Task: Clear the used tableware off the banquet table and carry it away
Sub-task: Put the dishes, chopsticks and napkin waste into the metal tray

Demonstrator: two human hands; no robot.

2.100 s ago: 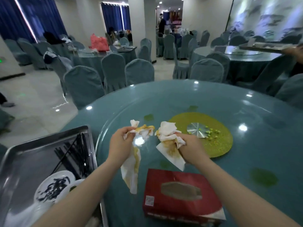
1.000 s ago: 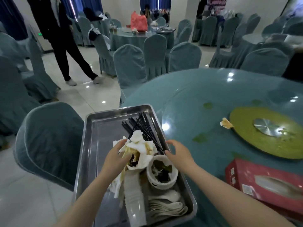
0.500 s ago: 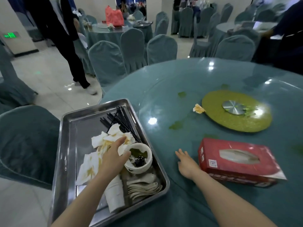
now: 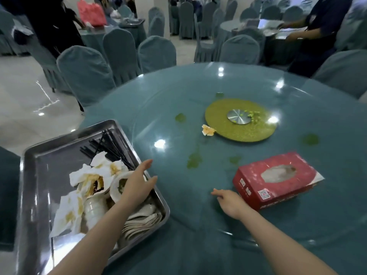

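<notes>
A steel tray [image 4: 37, 175] sits at the table's left edge. It holds black chopsticks [image 4: 108, 148], stained napkins [image 4: 93, 175], a white bowl [image 4: 117, 188], stacked cups [image 4: 93, 211] and white spoons [image 4: 143, 219]. My left hand [image 4: 139, 181] hovers over the tray's right rim with fingers straight, holding nothing. My right hand [image 4: 230, 202] rests flat on the round teal table [image 4: 198, 86], just left of a red tissue box [image 4: 276, 179]. A small crumpled stained napkin [image 4: 208, 130] lies beside the green turntable disc [image 4: 222, 128].
Green scraps [image 4: 252, 116] lie on the disc's metal hub. Green smears [image 4: 193, 161] mark the glass. Covered chairs [image 4: 85, 74] ring the far side. A person in dark clothes [image 4: 49, 22] stands far left; another person [image 4: 317, 32] works at the far-right table.
My hands carried the stained napkins from the table into the tray and let them go. My left hand has now lifted off them toward the tray's right rim; my right hand rests by the tissue box.
</notes>
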